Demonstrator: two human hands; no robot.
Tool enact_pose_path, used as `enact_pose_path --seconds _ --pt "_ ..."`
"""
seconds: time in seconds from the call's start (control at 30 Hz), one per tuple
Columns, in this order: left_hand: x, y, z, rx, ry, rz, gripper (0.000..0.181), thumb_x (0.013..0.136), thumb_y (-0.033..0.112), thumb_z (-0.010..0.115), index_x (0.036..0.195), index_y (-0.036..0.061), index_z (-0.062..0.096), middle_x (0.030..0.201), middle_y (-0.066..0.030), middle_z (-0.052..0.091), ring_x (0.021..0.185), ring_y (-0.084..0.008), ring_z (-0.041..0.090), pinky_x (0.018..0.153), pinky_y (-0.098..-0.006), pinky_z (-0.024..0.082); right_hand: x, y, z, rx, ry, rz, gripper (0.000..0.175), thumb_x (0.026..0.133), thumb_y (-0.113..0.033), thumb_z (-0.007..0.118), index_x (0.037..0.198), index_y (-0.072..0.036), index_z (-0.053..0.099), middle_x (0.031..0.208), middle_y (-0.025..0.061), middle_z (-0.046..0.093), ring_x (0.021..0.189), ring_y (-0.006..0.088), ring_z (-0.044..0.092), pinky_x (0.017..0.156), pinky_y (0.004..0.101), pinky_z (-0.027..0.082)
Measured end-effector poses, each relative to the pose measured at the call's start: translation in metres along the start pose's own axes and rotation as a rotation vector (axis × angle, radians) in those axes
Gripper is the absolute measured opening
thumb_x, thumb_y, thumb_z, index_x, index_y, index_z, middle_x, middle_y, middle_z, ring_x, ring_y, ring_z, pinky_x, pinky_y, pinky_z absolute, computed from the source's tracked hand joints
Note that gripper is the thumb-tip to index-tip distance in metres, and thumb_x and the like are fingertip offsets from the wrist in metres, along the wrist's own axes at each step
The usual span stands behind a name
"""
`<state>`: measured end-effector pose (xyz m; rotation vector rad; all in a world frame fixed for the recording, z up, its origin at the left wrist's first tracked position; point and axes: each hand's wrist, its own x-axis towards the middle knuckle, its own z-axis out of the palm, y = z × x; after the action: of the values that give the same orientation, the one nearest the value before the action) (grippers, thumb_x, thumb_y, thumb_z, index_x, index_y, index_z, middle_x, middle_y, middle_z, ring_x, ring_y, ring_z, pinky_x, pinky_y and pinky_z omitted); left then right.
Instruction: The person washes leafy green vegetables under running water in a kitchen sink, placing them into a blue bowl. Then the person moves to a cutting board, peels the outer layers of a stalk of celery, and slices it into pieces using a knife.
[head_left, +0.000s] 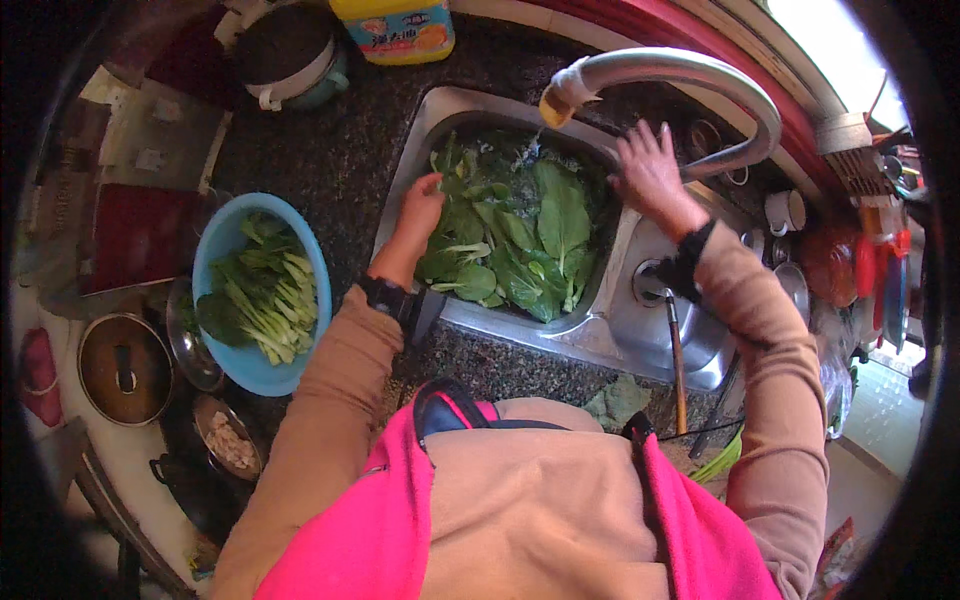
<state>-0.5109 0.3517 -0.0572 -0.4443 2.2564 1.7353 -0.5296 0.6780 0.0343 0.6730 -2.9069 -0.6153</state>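
Note:
Green leafy vegetables (517, 240) fill the larger basin of a steel double sink (480, 315), with water stirring near the back. My left hand (418, 210) is at the basin's left edge beside the leaves, its fingers curled; whether it pinches a leaf cannot be told. Over the divider on the right, beneath the curved faucet (697, 67), my right hand (649, 169) is raised with its fingers spread and holds nothing. The faucet's mouth has a cloth-like wrap and points at the basin. Left of the sink, a blue plastic basin (322, 300) holds more greens with pale stalks.
A wooden-handled tool (677, 367) leans in the smaller basin. A yellow jug (412, 52) and a pot (292, 67) stand at the back. At left are a lidded pan (124, 367) and a bowl of pale food pieces (229, 442). A white mug (785, 211) stands at right.

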Motion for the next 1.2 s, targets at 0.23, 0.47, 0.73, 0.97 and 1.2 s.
enact_pose_path --seconds 0.23,0.47,0.73,0.97,1.2 --pt "0.067 -0.037 0.025 0.327 0.09 -0.078 0.052 0.071 0.009 0.049 0.122 -0.0002 0.039 0.115 -0.0255 0.046 0.108 -0.0385 0.044 0.087 -0.0413 0.037 0.008 -0.135 -0.009 1.196 -0.309 -0.169 0.033 0.078 -0.02 0.055 0.105 -0.002 0.054 0.103 0.0205 0.055 0.1 0.0356 0.05 0.084 0.0376 0.042" --pt "0.086 -0.068 0.03 0.343 0.071 -0.036 0.067 0.069 0.033 0.063 0.121 -0.0013 0.039 0.111 -0.0238 0.05 0.104 -0.0373 0.048 0.084 -0.0399 0.041 0.137 -0.226 0.05 1.493 0.334 0.702 0.034 0.074 -0.002 0.048 0.107 0.004 0.046 0.102 0.0242 0.053 0.097 0.0391 0.05 0.081 0.0404 0.041" --pt "0.076 -0.095 0.034 0.429 -0.074 0.0 0.045 0.07 0.031 0.06 0.109 0.0081 0.054 0.108 -0.0218 0.053 0.103 -0.0344 0.05 0.082 -0.0381 0.042 0.183 -0.207 0.104 1.747 -0.382 0.557 0.034 0.075 -0.021 0.059 0.102 -0.001 0.052 0.09 0.0121 0.059 0.08 0.0235 0.057 0.069 0.0351 0.046" --pt "0.095 -0.102 0.049 0.536 -0.218 -0.056 0.044 0.072 0.037 0.059 0.107 0.0099 0.056 0.108 -0.0184 0.055 0.103 -0.0323 0.051 0.083 -0.0383 0.042 0.147 -0.187 0.069 2.596 -0.266 0.751 0.018 0.086 -0.011 0.042 0.097 -0.002 0.052 0.085 0.0108 0.06 0.077 0.0203 0.058 0.068 0.0306 0.046" --pt "0.066 -0.064 0.029 0.312 0.033 -0.134 0.039 0.078 0.018 0.058 0.112 0.0016 0.047 0.104 -0.0121 0.056 0.096 -0.0211 0.053 0.08 -0.0322 0.041 0.059 -0.189 0.044 2.379 -0.459 0.638 0.013 0.083 -0.007 0.043 0.09 -0.001 0.052 0.077 0.0081 0.058 0.069 0.0156 0.055 0.06 0.0261 0.042"
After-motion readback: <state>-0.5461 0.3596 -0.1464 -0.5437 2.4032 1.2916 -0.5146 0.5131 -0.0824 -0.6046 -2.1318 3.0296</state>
